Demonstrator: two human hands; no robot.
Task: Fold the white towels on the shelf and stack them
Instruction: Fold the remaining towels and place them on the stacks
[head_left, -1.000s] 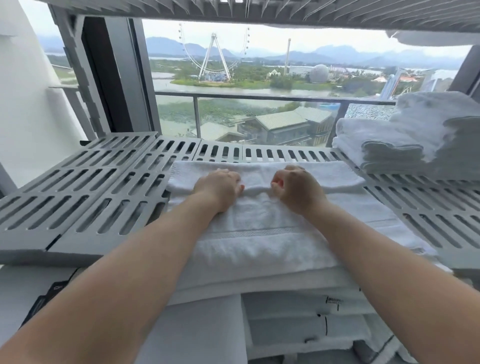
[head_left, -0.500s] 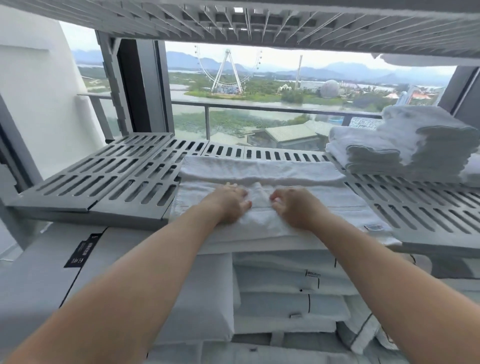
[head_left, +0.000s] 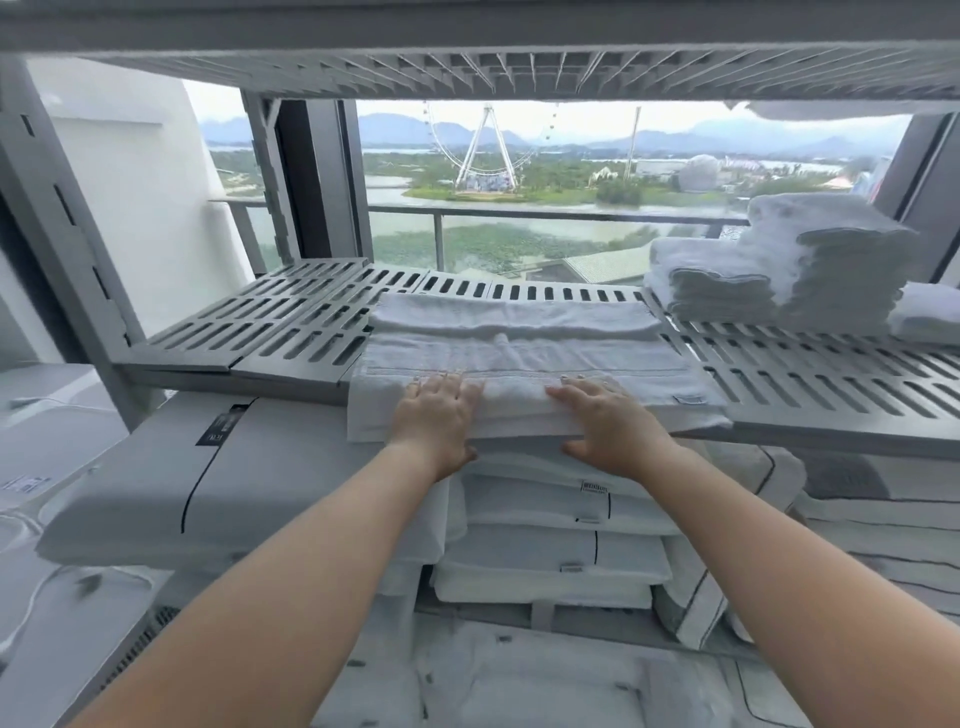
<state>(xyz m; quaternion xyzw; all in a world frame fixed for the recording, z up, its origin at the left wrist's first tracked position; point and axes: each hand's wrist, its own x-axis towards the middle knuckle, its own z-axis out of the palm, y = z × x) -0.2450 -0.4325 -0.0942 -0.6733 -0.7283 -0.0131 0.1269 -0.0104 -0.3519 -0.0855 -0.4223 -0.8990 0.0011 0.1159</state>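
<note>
A white towel (head_left: 511, 351) lies folded in layers on the grey slatted shelf (head_left: 291, 325), its front edge hanging over the shelf's front. My left hand (head_left: 436, 415) lies flat on the towel's front edge, left of centre, fingers straight. My right hand (head_left: 608, 426) lies flat on the same edge to the right, about a hand's width away. Both thumbs spread out just below the hanging edge. A stack of folded white towels (head_left: 779, 270) sits at the back right of the same shelf.
An upper slatted shelf (head_left: 467, 67) runs close overhead. A grey upright post (head_left: 52, 234) stands at the left. Under the shelf lie stacked white pillows and bedding (head_left: 550, 561). Behind is a window with a balcony rail (head_left: 519, 213).
My hands held a fold of the towel with curled fingers and drew it toward the front edge. Now both hands lie flat with straight fingers. The camera has pulled back and lower.
</note>
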